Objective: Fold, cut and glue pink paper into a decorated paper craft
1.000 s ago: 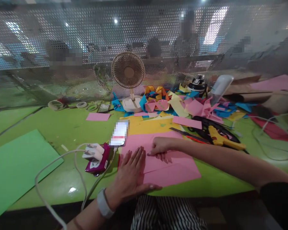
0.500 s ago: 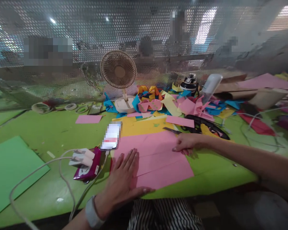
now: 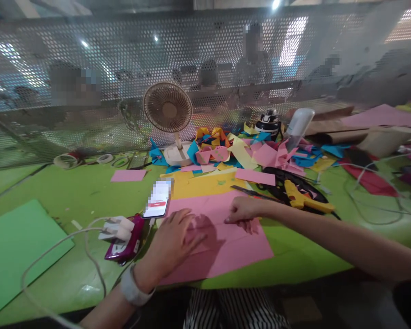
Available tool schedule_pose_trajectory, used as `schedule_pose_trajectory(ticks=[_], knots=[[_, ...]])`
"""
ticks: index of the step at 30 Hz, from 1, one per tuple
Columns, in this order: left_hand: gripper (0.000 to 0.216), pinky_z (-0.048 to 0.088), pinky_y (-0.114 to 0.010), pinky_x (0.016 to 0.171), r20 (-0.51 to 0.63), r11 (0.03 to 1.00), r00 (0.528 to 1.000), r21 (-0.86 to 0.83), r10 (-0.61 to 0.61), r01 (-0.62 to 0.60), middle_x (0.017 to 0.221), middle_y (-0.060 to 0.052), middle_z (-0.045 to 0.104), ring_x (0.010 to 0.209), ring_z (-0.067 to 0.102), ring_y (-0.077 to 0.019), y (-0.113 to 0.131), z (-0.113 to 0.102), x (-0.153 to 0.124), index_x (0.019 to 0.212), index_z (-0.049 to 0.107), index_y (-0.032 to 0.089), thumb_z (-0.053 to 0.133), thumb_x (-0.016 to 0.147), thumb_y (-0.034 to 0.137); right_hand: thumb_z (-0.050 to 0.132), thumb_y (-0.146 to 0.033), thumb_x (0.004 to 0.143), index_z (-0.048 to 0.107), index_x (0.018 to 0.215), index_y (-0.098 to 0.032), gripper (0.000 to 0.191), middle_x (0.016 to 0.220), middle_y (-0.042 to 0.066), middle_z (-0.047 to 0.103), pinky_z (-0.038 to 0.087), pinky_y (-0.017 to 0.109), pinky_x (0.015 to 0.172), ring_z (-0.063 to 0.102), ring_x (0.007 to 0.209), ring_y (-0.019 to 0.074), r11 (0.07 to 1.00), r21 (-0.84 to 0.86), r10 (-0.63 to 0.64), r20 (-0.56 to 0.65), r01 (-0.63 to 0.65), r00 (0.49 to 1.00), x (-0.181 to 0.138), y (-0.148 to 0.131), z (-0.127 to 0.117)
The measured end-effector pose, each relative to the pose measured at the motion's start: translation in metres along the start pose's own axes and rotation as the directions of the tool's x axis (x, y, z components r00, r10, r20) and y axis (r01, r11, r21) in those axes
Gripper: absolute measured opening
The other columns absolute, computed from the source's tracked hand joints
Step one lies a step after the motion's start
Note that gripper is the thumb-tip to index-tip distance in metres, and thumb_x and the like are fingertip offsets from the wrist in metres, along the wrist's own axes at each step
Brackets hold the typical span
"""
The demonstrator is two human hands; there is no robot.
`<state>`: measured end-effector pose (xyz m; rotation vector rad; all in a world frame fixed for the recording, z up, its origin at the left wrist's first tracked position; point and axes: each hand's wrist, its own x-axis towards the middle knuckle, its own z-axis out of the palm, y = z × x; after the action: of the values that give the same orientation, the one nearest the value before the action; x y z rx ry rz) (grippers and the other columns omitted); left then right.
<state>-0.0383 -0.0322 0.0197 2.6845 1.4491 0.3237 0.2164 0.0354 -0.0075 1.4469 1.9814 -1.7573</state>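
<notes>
A large sheet of pink paper [image 3: 205,269] with faint crease lines lies before me on the green table. Over its left part, my left hand [image 3: 169,240] has its fingers apart and casts a shadow on the sheet; it holds nothing. My right hand [image 3: 244,211] rests on the right half of the sheet, fingers curled in and closed. Whether anything is inside them is hidden. Just beyond that hand lies a dark-bladed tool with some orange on it [image 3: 255,193], partly covered by the hand and arm. Yellow paper [image 3: 198,186] sticks out behind the pink sheet.
A phone [image 3: 158,198] and purple power block [image 3: 137,237] with white cables sit at left, near green paper [image 3: 20,256]. A fan [image 3: 169,109] stands behind, beside heaped folded paper [image 3: 270,153]. A yellow glue gun [image 3: 306,201] lies right; a perforated screen [image 3: 123,114] spans the back.
My left hand has lifted from flat on the pink sheet and turned, its fingers now raised. My right hand has slid left across the sheet, staying closed.
</notes>
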Motion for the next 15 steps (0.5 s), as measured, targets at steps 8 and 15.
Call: schedule_pose_trajectory(ticks=[8,15], knots=[[0.054,0.044,-0.024,0.047,0.597,0.717,0.802,-0.545,-0.030,0.434,0.048,-0.005,0.061,0.044,0.058,-0.0155,0.010,0.024,0.069,0.054,0.058,0.015,0.047,0.076,0.063,0.062,-0.058,0.068,0.053,0.055,-0.013,0.048,0.042,0.003,0.060,0.030,0.018,0.035,0.057,0.037,0.0113,0.999,-0.040,-0.009,-0.031,0.008,0.999,-0.003,-0.002,0.000],[0.048,0.042,-0.026,0.045,0.741,0.634,0.671,-0.514,-0.009,0.577,0.045,-0.006,0.062,0.042,0.057,-0.0162,-0.004,0.027,0.073,0.052,0.062,0.013,0.062,0.067,0.058,0.059,-0.064,0.067,0.053,0.056,-0.013,0.052,0.047,0.005,0.064,0.033,0.019,0.036,0.059,0.040,0.0120,0.995,-0.100,-0.014,-0.028,0.011,1.000,0.000,0.001,-0.001]])
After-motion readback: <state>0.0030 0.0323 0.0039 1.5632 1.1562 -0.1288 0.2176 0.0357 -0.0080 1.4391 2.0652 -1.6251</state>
